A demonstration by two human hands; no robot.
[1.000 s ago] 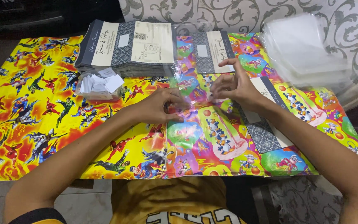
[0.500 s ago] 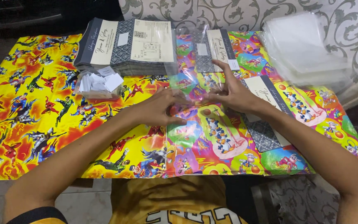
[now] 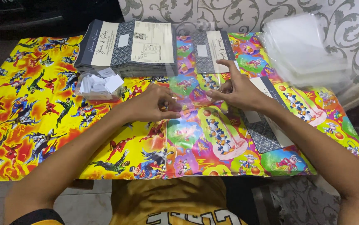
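One tall stack of grey-and-cream cards (image 3: 127, 48) stood on the bright cartoon-printed cloth (image 3: 29, 121), and everything else is placed from it. Just in front of the stack's left half sat one small heap of white paper slips (image 3: 99, 83). Just right of the stack lay a single card of the same grey-and-cream kind (image 3: 212, 52), and it appeared to sit inside one clear plastic sleeve (image 3: 187, 89) that stretched from the stack's right edge toward the person. Farther right, well apart from the stack, lay one loose pile of clear plastic sleeves (image 3: 302, 50). Another grey-and-cream card (image 3: 267, 125) lay flat to the right and nearer the person, partly under the right forearm.

Two hands worked in front of the stack's right corner. The left hand (image 3: 154, 104) was curled, its fingertips pinched on the near edge of the clear plastic sleeve. The right hand (image 3: 239, 89) was spread half open, forefinger stretched toward the single card, thumb and other fingers pressing the sleeve's right side against the cloth.
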